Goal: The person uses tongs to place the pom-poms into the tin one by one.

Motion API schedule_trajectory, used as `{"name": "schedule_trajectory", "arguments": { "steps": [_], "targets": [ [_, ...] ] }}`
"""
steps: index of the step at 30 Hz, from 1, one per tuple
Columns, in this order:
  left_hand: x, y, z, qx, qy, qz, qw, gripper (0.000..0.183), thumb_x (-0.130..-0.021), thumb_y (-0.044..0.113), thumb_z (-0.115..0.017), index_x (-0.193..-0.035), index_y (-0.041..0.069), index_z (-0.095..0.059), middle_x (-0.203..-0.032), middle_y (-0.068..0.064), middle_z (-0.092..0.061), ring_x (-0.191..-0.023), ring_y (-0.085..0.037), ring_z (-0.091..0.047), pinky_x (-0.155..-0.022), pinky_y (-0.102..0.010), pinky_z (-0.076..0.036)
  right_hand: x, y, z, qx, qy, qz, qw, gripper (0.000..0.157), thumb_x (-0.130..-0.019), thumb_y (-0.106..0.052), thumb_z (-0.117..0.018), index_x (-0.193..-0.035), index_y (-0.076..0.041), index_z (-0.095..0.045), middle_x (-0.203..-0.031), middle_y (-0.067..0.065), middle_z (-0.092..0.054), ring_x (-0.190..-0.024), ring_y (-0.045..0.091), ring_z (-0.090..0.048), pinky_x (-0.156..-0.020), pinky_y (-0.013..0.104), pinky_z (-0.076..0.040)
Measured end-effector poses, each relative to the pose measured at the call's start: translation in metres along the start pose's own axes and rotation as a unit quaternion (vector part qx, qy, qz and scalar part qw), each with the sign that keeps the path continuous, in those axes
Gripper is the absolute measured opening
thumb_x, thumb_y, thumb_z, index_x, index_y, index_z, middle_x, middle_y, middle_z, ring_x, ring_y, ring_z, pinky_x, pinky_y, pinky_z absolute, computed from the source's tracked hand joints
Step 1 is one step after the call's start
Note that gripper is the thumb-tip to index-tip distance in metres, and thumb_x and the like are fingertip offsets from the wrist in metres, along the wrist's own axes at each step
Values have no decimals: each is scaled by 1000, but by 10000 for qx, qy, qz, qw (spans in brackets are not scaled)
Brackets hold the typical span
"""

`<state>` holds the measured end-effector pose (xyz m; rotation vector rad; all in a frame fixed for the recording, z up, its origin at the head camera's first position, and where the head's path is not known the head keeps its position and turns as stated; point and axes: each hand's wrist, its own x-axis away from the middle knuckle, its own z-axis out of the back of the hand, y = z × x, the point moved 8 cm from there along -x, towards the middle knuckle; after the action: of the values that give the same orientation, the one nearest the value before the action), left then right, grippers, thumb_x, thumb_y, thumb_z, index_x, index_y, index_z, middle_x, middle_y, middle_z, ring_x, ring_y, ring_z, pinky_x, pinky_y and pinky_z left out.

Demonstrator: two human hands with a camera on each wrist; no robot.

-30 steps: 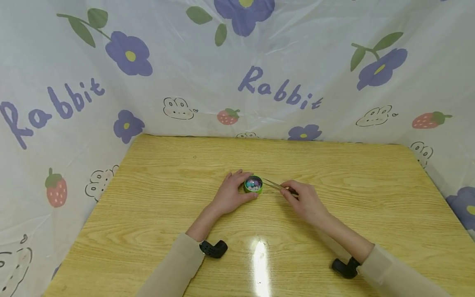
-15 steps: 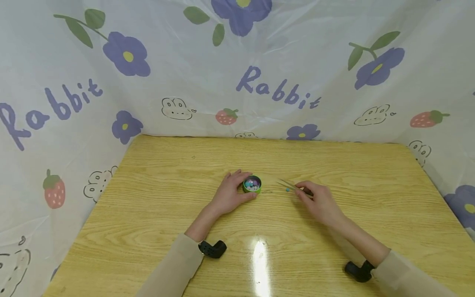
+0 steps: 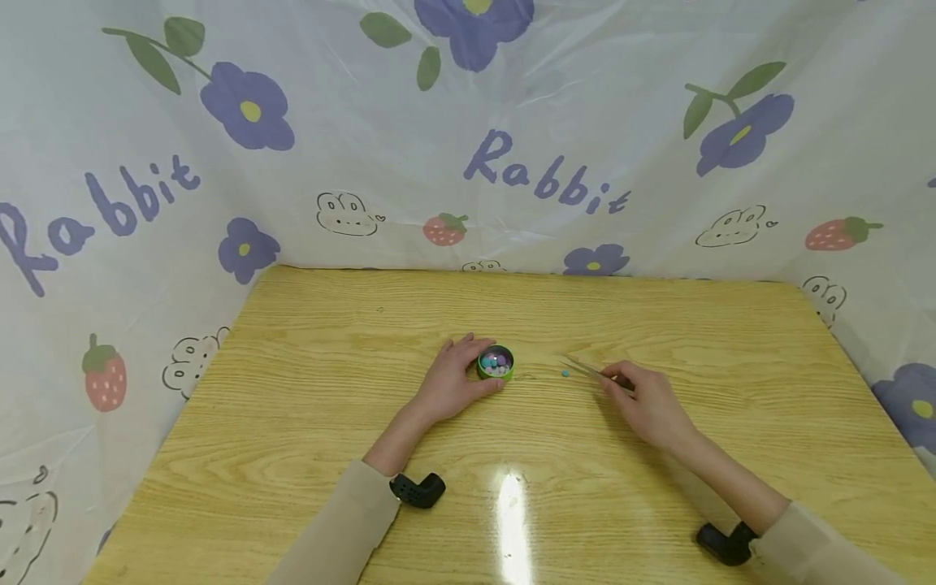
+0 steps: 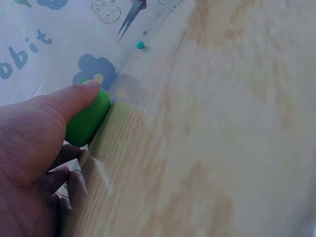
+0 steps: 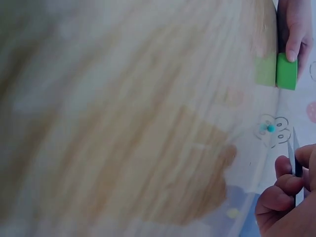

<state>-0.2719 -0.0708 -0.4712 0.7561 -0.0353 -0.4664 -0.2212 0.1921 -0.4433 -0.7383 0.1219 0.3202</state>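
My left hand (image 3: 452, 386) holds a small round green container (image 3: 497, 379), thumb in front and fingers round the far side. Purple, blue and white beads (image 3: 495, 362) lie inside it. In the left wrist view the thumb presses the green wall (image 4: 94, 118). Pinched in my right hand (image 3: 651, 404) is a pair of metal tweezers (image 3: 585, 367), its tips pointing left towards the container. A single blue bead (image 3: 565, 374) rests on the table close below the tips, outside them. The right wrist view also shows that bead (image 5: 270, 128) apart from the tweezers (image 5: 295, 148).
The wood-grain table (image 3: 366, 349) reaches back to a white curtain (image 3: 409, 146) printed with flowers, rabbits and strawberries. A thin mark (image 3: 525, 377) shows on the wood right of the container. Black wrist cameras (image 3: 418, 491) sit near both sleeves.
My right hand and the tweezers have moved right, away from the container's rim. A blue bead, not seen on the table a second ago, now lies there. The left hand has stayed put.
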Motion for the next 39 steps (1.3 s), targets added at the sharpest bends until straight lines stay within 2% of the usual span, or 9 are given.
{"name": "schedule_trajectory", "arguments": {
  "steps": [4, 7, 22, 26, 39],
  "targets": [
    [1, 0, 0, 26, -16, 40, 10000, 69, -82, 43, -72, -140, 14, -48, -140, -3, -48, -139, -23, -27, -116, -40, -7, 2, 6, -2, -36, -140, -193, 9997, 18, -97, -19, -57, -106, -6, -65, -71, -1, -60, -49, 9, -43, -42, 25, -37],
    [1, -1, 0, 29, -54, 89, 9999, 70, -82, 44, -71, -141, 15, -47, -141, -1, -48, -139, -22, -26, -116, -39, -6, 3, 8, -3, -104, -194, -302, 9993, 20, -98, -21, -55, -106, -6, -65, -67, 0, -57, -47, 10, -41, -41, 25, -35],
    [1, 2, 1, -30, 11, -71, 10000, 69, -83, 42, -72, -140, 12, -48, -139, -4, -49, -138, -25, -28, -115, -43, -9, 6, 13, -7, -41, -320, -730, 9968, 23, -98, -24, -54, -105, -6, -68, -72, -1, -60, -51, 12, -42, -45, 25, -36],
    [1, 3, 1, -46, 49, -142, 9999, 69, -83, 41, -72, -139, 11, -48, -139, -5, -50, -138, -27, -29, -115, -44, -9, 6, 12, -7, -58, -294, -721, 9969, 24, -98, -25, -54, -104, -6, -68, -72, -1, -60, -51, 11, -42, -45, 25, -36],
    [1, 2, 0, -63, -26, -37, 10000, 70, -83, 44, -71, -140, 13, -47, -140, -3, -48, -139, -24, -28, -116, -41, -7, 8, 13, -9, -42, -310, -612, 9976, 20, -97, -22, -56, -103, -6, -68, -68, -3, -59, -49, 9, -39, -44, 24, -34]
  ]
}}
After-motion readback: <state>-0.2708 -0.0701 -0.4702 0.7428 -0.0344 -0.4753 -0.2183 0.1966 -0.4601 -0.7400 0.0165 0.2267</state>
